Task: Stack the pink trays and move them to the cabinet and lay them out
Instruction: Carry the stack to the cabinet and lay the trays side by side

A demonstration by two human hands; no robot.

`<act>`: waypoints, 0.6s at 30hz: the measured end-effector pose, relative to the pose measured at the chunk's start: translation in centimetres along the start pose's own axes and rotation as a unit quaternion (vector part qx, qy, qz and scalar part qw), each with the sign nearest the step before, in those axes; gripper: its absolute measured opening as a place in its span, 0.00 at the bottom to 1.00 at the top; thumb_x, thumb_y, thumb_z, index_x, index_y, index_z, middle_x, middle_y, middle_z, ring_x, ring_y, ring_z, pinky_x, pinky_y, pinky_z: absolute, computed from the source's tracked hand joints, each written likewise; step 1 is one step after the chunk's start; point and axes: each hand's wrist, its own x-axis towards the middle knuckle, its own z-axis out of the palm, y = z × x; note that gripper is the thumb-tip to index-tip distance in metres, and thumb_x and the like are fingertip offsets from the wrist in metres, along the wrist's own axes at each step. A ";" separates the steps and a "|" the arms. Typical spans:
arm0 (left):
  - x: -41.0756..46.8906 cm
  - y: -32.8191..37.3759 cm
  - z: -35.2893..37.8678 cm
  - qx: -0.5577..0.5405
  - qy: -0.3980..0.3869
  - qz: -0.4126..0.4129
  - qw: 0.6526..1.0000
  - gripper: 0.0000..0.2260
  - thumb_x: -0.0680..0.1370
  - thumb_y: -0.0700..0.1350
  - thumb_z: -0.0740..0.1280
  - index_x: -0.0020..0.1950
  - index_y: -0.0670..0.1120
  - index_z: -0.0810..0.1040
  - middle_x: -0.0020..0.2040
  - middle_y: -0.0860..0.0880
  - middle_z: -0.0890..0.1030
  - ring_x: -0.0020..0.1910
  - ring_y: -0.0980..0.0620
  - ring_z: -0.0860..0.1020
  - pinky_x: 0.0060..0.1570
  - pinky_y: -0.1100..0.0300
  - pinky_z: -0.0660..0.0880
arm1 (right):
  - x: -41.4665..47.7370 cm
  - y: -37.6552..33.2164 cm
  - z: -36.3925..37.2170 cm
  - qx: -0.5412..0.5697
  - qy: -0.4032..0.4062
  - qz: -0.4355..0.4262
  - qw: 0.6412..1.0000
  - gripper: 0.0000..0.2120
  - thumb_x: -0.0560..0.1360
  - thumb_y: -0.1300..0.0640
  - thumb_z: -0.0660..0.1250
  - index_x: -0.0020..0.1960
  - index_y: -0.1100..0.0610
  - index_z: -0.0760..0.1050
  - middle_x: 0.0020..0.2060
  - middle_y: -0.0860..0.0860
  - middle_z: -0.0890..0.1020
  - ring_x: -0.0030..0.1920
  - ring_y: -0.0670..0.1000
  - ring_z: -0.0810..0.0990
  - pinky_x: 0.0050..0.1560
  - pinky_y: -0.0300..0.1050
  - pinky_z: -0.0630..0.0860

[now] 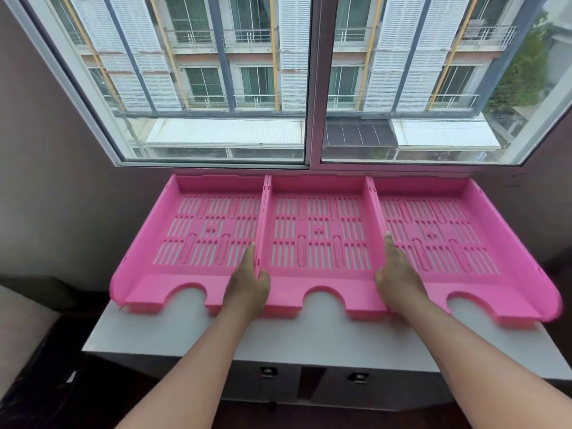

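Note:
Three pink slotted trays lie side by side on the white cabinet top (pixel 192 332) under the window: a left tray (pixel 192 230), a middle tray (pixel 318 233) and a right tray (pixel 439 233). My left hand (pixel 249 286) grips the middle tray's left side wall, thumb inside and fingers on the outer side. My right hand (pixel 397 274) lies against the middle tray's right side wall, fingers stretched along it on the right tray's side. All three trays rest flat, touching each other, their notched fronts facing me.
The window frame (pixel 311 162) stands right behind the trays. The cabinet has two doors with dark latches (pixel 267 371) on its front. A dark bag and a grey surface (pixel 24 329) sit low at the left. Walls close in on both sides.

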 end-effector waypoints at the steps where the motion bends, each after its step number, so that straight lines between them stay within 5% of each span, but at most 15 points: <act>1: 0.3 0.4 -0.2 -0.003 -0.002 -0.007 1.000 0.28 0.81 0.39 0.59 0.79 0.48 0.53 0.74 0.42 0.68 0.34 0.62 0.69 0.33 0.60 0.75 | 0.1 -0.1 -0.2 -0.007 -0.014 0.001 1.000 0.38 0.78 0.67 0.56 0.81 0.51 0.39 0.78 0.57 0.59 0.42 0.55 0.80 0.34 0.47 0.75; 4: 1.2 1.9 -0.7 0.026 0.021 -0.009 0.999 0.24 0.81 0.39 0.59 0.77 0.43 0.58 0.67 0.41 0.74 0.48 0.50 0.78 0.46 0.55 0.77 | 0.6 -0.6 -0.8 -0.062 -0.042 0.002 0.997 0.39 0.78 0.70 0.54 0.80 0.56 0.36 0.80 0.57 0.47 0.64 0.62 0.76 0.55 0.55 0.76; 7: 2.1 3.0 -0.1 0.091 0.028 0.005 0.995 0.29 0.80 0.37 0.56 0.80 0.45 0.51 0.79 0.45 0.60 0.69 0.43 0.71 0.57 0.54 0.73 | 0.8 -1.0 -0.8 -0.098 -0.036 -0.022 0.994 0.40 0.76 0.74 0.52 0.79 0.59 0.34 0.80 0.53 0.36 0.75 0.59 0.64 0.60 0.52 0.75; 10: 2.8 3.3 0.4 0.149 0.036 0.011 0.988 0.30 0.79 0.33 0.53 0.80 0.44 0.49 0.81 0.47 0.55 0.70 0.43 0.71 0.56 0.52 0.72 | 1.2 -0.8 -0.2 -0.116 -0.018 -0.048 0.992 0.40 0.74 0.76 0.51 0.79 0.61 0.34 0.79 0.53 0.33 0.80 0.56 0.46 0.70 0.49 0.66; 14: 3.2 2.9 0.7 0.167 0.057 0.008 0.984 0.30 0.78 0.32 0.53 0.80 0.44 0.52 0.80 0.46 0.59 0.68 0.40 0.72 0.61 0.48 0.72 | 1.3 -0.8 0.2 -0.116 0.011 -0.058 0.992 0.40 0.73 0.78 0.51 0.79 0.64 0.36 0.80 0.56 0.36 0.76 0.60 0.63 0.61 0.49 0.73; 18: 3.5 2.6 0.8 0.168 0.056 0.012 0.984 0.30 0.78 0.33 0.53 0.80 0.44 0.52 0.80 0.47 0.59 0.66 0.40 0.74 0.58 0.49 0.73 | 1.3 -1.0 0.2 -0.116 0.011 -0.053 0.992 0.41 0.73 0.78 0.51 0.79 0.63 0.36 0.80 0.55 0.36 0.75 0.60 0.63 0.62 0.49 0.72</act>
